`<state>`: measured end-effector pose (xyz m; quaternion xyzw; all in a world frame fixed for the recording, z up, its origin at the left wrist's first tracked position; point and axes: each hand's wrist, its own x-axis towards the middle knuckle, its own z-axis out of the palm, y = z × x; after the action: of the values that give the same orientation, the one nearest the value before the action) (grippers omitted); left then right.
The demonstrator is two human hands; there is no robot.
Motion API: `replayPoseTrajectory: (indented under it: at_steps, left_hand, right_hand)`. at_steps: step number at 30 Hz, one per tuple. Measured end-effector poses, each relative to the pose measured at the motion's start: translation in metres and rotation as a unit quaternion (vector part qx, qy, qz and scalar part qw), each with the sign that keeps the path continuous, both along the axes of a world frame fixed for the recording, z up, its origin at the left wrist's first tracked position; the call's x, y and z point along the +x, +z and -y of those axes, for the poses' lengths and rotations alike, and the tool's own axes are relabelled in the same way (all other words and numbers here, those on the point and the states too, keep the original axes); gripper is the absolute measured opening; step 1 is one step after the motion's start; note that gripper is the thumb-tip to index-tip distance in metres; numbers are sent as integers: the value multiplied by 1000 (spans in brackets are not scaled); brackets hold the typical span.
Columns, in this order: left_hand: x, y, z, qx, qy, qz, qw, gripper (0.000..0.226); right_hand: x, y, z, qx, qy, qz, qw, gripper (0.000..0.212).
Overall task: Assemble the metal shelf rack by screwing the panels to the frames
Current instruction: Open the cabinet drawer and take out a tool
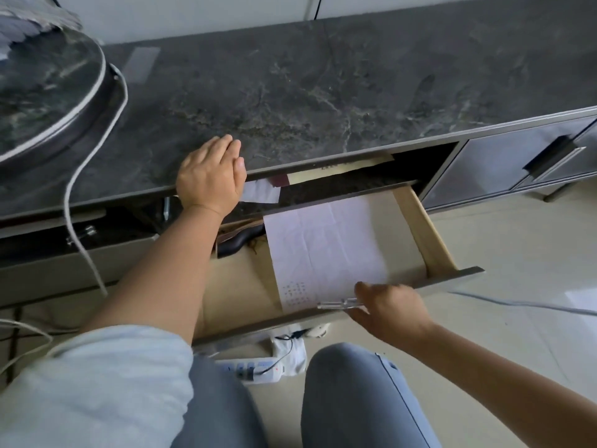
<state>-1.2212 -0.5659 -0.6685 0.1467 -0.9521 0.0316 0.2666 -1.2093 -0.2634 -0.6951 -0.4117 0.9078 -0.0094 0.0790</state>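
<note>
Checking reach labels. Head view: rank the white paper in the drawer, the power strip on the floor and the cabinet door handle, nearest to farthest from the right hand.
From the right hand at the drawer front:
1. White paper, in the open drawer, just beside the fingers.
2. Power strip, on the floor below the drawer, between the knees.
3. Cabinet door handle, far right on the cabinet front.

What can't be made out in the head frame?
- Left hand: palm flat on the countertop edge; its forearm hides the drawer's left part.
- Right hand: pinches a clear, blurred object; identity unclear.
- Paper sheet: print too small to read.
- Drawer rear: shadowed under the countertop.
- Round stone slab: cut off by the left edge.
- Shelf rack parts: none in view.
</note>
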Motion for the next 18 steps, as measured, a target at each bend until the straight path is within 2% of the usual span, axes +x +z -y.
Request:
replayPoseTrajectory:
  at_steps: [2,5,6,8,12,18]
  left_hand:
    - [2,1,-2,17,5,14,1000,54]
    - [5,4,-4,37,19,23,999,63]
    - [6,4,-4,38,20,18,999,62]
    - [6,3,-3,32,12,14,999,56]
    - [3,-1,0,-1,-1,-2,1000,46]
    - [2,-4,2,-43,-12,-28,999,42]
  right_hand:
    - [8,0,-6,32,-35,49,998,30]
    - [4,-16,-13,62,-29,45,997,23]
    - [2,-17,-12,49,4,5,999,19]
    - [-1,-27,-14,22,36,-32,999,33]
    - [-10,-37,2,-43,-2,-69,997,35]
    - [-32,-60,28,-85,-24,-51,995,31]
